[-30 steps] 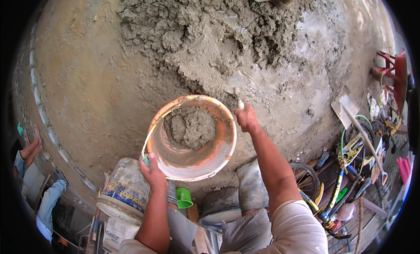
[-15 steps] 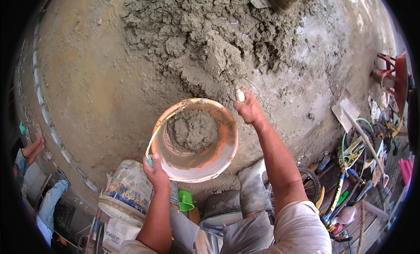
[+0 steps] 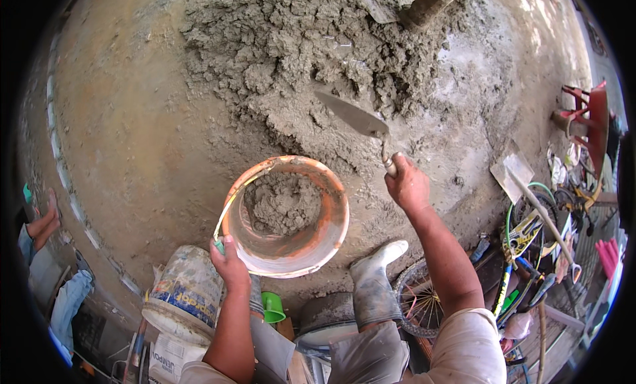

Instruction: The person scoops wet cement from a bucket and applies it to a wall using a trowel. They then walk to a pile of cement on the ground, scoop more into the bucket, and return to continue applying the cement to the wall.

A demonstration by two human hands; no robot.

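My left hand (image 3: 230, 259) is closed around the green grip of the handle of an orange bucket (image 3: 334, 212), at its left rim. The bucket tilts so that its mouth shows, and a lump of wet mortar (image 3: 283, 202) sits inside. To the right of the bucket, my right hand (image 3: 407, 184) is closed on the handle of a trowel (image 3: 358, 117). Its grey blade points up and left, over the edge of a large mortar heap (image 3: 291, 59) on the ground. No mortar load shows on the blade.
A shovel or hoe head (image 3: 427, 10) rests in the heap's far side. A smeared white bucket (image 3: 185, 291) stands at lower left, near a green cup (image 3: 272, 307). On the right are a shovel (image 3: 546, 208), a bicycle wheel (image 3: 424, 298) and a red wheelbarrow (image 3: 593, 122). Another person's legs (image 3: 43, 228) show far left.
My right hand has moved right and slightly down, and the trowel blade, out of sight before, now shows beside the heap. My left hand still holds the bucket handle.
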